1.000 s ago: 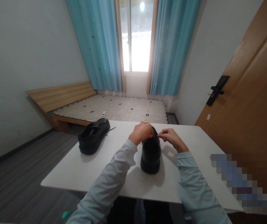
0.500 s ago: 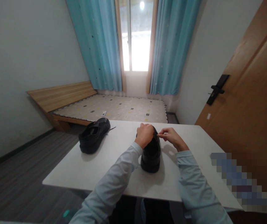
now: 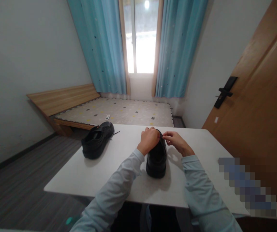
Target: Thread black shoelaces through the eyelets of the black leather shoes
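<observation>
A black leather shoe (image 3: 156, 159) stands on the white table (image 3: 126, 180), heel toward me. My left hand (image 3: 149, 139) rests closed over the shoe's front, where the laces are. My right hand (image 3: 175, 141) is beside it, fingers pinched on a thin black lace at the shoe's top. The laces themselves are mostly hidden by my hands. A second black shoe (image 3: 97, 140) lies apart at the table's far left, one lace end trailing toward the table's far edge.
A wooden bed (image 3: 114, 111) with a patterned mat stands beyond the table, under a window with blue curtains (image 3: 177, 48). A wooden door (image 3: 261, 96) with a black handle is on the right. Dark floor lies to the left.
My right hand has moved slightly left, closer to my left hand over the shoe. My left hand has stayed on the shoe's front.
</observation>
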`<state>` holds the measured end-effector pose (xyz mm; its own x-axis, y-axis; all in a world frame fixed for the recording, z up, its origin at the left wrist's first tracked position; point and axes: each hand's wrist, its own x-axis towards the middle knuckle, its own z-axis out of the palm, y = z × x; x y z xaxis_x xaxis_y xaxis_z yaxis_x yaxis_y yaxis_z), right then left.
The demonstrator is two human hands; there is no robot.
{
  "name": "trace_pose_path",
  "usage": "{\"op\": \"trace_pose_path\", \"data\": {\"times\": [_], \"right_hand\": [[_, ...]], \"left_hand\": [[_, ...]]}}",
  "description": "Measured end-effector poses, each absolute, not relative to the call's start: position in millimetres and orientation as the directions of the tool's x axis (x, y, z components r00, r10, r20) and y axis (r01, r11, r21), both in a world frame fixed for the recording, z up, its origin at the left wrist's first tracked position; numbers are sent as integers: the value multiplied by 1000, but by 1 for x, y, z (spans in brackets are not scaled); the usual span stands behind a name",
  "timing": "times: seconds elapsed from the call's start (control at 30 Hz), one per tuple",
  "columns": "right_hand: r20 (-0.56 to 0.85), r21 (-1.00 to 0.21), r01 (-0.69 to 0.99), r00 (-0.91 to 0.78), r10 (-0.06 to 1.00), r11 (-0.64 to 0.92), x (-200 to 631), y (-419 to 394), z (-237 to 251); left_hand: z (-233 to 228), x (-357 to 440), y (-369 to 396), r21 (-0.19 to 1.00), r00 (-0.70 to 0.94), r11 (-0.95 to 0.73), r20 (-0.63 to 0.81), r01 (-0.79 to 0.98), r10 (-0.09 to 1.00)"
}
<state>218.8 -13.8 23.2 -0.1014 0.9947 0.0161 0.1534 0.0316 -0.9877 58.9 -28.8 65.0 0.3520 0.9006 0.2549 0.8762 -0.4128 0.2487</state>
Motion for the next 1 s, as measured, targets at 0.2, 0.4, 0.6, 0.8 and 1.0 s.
{"op": "trace_pose_path", "data": {"times": [0.2, 0.4, 0.6, 0.8, 1.0], "right_hand": [[69, -996, 45, -109, 992, 74, 217, -13, 20], [106, -993, -56, -89, 990, 101, 218, -13, 20], [141, -976, -171, -24, 990, 135, 221, -14, 25], [182, -979, -91, 23, 983, 184, 224, -15, 28], [133, -956, -265, -3, 991, 127, 229, -18, 30]], "left_hand": [[70, 51, -22, 305, 358, -448, 308, 841, 882], [73, 23, -8, 536, 360, -518, 377, 667, 854], [55, -3, 9, 766, 316, -503, 400, 400, 860], [29, -8, 16, 962, 231, -273, 270, -19, 935], [20, -7, 11, 967, 216, -177, 215, -181, 952]]}}
